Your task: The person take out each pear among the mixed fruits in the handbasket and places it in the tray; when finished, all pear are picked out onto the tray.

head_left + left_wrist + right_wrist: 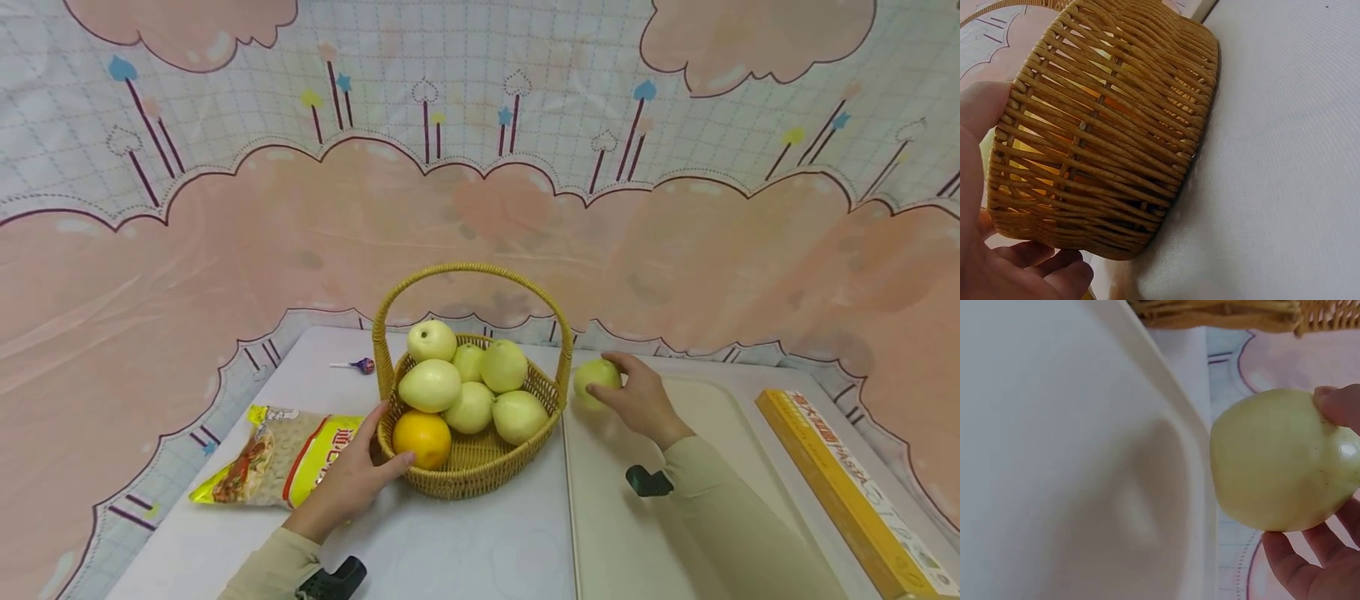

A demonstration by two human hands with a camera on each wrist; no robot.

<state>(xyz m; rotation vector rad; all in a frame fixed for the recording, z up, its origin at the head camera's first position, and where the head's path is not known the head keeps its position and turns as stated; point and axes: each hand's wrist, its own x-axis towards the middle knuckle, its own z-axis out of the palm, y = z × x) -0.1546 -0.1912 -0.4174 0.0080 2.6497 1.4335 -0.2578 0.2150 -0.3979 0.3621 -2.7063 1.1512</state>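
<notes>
My right hand [641, 400] holds a pale green pear [597, 382] by fingers and thumb over the far left corner of a cream tray [675, 517]. In the right wrist view, the pear [1279, 459] is apart from the tray, which bears a shadow. My left hand [356, 471] grips the near left side of a wicker basket [468, 487], thumb at the rim. The left wrist view shows fingers [1072, 275] curled against the basket's side. Inside the basket are several pale green pears [471, 408] and one orange [422, 439] at the front left.
Left of the basket lies a yellow-ended food bag [273, 458], partly behind my left hand. A lollipop [363, 365] lies behind it. A long yellow pasta box [847, 492] lies right of the tray. The basket's tall handle [472, 267] arches over the fruit. A patterned cloth [480, 225] hangs behind the table.
</notes>
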